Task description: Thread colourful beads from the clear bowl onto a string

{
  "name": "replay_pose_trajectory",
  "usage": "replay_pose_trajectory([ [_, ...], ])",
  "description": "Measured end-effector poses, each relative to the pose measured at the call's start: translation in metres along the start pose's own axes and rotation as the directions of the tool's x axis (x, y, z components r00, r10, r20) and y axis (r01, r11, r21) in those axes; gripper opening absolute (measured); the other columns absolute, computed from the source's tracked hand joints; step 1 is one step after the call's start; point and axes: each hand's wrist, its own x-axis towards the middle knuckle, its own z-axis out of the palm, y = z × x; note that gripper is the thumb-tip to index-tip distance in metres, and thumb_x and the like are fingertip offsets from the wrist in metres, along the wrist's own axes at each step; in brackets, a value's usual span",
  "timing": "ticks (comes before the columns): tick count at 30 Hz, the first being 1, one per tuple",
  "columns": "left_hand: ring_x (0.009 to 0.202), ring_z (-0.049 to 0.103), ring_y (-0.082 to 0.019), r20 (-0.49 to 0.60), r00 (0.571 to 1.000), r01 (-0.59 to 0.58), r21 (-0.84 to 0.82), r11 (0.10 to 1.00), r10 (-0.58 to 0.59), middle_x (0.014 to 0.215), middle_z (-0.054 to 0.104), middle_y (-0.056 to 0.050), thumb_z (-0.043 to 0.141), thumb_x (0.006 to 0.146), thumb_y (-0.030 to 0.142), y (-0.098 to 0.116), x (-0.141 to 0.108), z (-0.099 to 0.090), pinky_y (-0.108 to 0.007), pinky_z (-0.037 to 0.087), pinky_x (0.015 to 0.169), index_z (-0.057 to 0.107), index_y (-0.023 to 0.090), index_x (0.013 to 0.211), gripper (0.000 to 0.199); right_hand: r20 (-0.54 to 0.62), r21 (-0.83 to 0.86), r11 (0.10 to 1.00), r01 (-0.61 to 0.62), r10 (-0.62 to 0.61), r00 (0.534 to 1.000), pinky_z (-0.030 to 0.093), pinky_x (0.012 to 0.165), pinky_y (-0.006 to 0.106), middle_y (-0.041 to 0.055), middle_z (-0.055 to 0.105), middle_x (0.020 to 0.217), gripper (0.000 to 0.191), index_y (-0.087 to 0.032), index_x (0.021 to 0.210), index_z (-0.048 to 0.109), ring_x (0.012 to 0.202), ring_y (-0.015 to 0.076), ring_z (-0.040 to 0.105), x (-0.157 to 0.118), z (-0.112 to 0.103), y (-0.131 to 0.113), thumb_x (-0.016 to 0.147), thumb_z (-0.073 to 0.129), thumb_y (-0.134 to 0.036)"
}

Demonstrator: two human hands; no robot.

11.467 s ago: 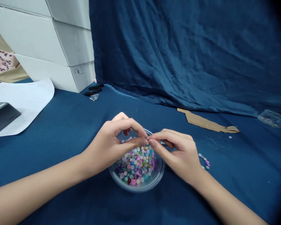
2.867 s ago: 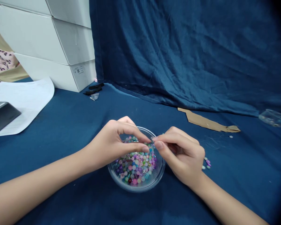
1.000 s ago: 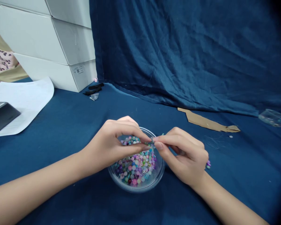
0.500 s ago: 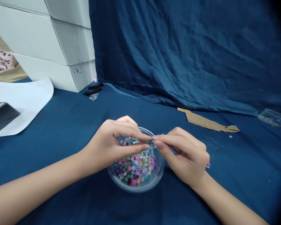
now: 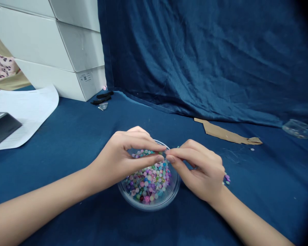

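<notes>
A clear round bowl point(image 5: 149, 207) full of small colourful beads point(image 5: 150, 182) stands on the blue cloth below my hands. My left hand point(image 5: 128, 150) reaches over its far side, thumb and index finger brought close together. From the right, my right hand point(image 5: 201, 167) meets it in a pinch, and the fingertips of both hands nearly touch above the bowl's right rim. Whatever lies between the fingertips is too small to make out. A few purple and pale beads point(image 5: 227, 178) lie on the cloth beside my right hand, partly hidden by it.
White boxes point(image 5: 46, 44) are stacked at the back left, beside a paper sheet point(image 5: 38, 112) with a dark object point(image 5: 3, 128) on it. Black strips point(image 5: 102, 98) lie near the boxes. A torn cardboard strip point(image 5: 223, 133) and a clear plastic packet point(image 5: 299, 129) lie at right.
My right hand has shifted slightly left, its fingertips closer to my left thumb, uncovering more of the beads beside it. My left hand and the bowl have barely moved.
</notes>
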Motion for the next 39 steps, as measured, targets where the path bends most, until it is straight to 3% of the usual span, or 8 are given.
replay_pose_trajectory([
  [9, 0.086, 0.068, -0.019, 0.023, 0.997, -0.069, 0.061, 0.996, 0.068, 0.091, 0.079, -0.003, 0.082, 0.086, 0.012, -0.0011, -0.0007, -0.0003, -0.032, 0.054, 0.080, 0.082, 0.027, 0.108, 0.026, 0.133, 0.010, 0.998, -0.069, 0.067, 0.989, 0.038, 0.055, 0.027, -0.0018, 0.056, 0.069, 0.009, -0.016, 0.093, 0.074, 0.059, 0.0115, 0.051, -0.0018, 0.0030, 0.0033, 0.099, 0.067, -0.013],
  [21, 0.077, 0.067, -0.018, 0.030, 0.999, -0.029, 0.066, 0.997, 0.027, 0.083, 0.078, -0.002, 0.080, 0.088, 0.012, 0.0016, -0.0017, 0.0008, -0.032, 0.053, 0.075, 0.082, 0.025, 0.108, 0.024, 0.187, 0.096, 0.983, -0.157, 0.137, 0.973, 0.043, 0.059, 0.027, -0.0005, 0.062, 0.074, 0.008, -0.019, 0.098, 0.074, 0.062, 0.0134, 0.054, 0.0004, 0.0047, 0.0064, 0.101, 0.066, -0.017],
  [29, 0.087, 0.069, -0.019, -0.003, 1.000, 0.029, -0.003, 1.000, -0.029, 0.092, 0.077, -0.005, 0.077, 0.092, 0.015, -0.0010, -0.0069, 0.0015, -0.034, 0.055, 0.083, 0.069, 0.020, 0.129, 0.039, 0.361, 0.132, 0.952, -0.275, 0.212, 0.908, 0.042, 0.061, 0.026, -0.0016, 0.063, 0.075, 0.005, -0.019, 0.100, 0.075, 0.065, 0.0124, 0.055, 0.0037, 0.0004, 0.0049, 0.097, 0.071, -0.017],
  [32, 0.086, 0.069, -0.020, 0.014, 0.999, 0.033, -0.023, 0.999, -0.033, 0.091, 0.076, -0.005, 0.077, 0.093, 0.017, -0.0012, -0.0067, 0.0023, -0.034, 0.054, 0.081, 0.069, 0.020, 0.127, 0.035, 0.365, 0.155, 0.937, -0.313, 0.241, 0.900, 0.039, 0.057, 0.025, -0.0018, 0.063, 0.074, 0.004, -0.020, 0.098, 0.076, 0.063, 0.0117, 0.053, 0.0044, -0.0002, 0.0032, 0.096, 0.073, -0.019],
  [35, 0.085, 0.069, -0.020, -0.013, 0.998, 0.057, -0.039, 0.998, -0.058, 0.089, 0.075, -0.004, 0.078, 0.092, 0.017, -0.0009, -0.0059, 0.0035, -0.034, 0.054, 0.079, 0.070, 0.020, 0.124, 0.033, 0.330, 0.201, 0.880, -0.429, 0.352, 0.876, 0.034, 0.052, 0.025, -0.0034, 0.058, 0.068, 0.006, -0.020, 0.097, 0.075, 0.057, 0.0110, 0.047, 0.0034, 0.0007, 0.0032, 0.097, 0.072, -0.024],
  [39, 0.084, 0.065, -0.019, -0.049, 0.995, 0.088, -0.053, 0.995, -0.091, 0.087, 0.074, -0.003, 0.080, 0.090, 0.015, -0.0006, -0.0056, 0.0051, -0.033, 0.051, 0.076, 0.071, 0.019, 0.117, 0.029, 0.168, 0.309, 0.763, -0.567, 0.543, 0.823, 0.034, 0.051, 0.025, -0.0037, 0.053, 0.065, 0.016, -0.019, 0.091, 0.069, 0.056, 0.0121, 0.046, 0.0033, 0.0018, 0.0097, 0.099, 0.066, -0.032],
])
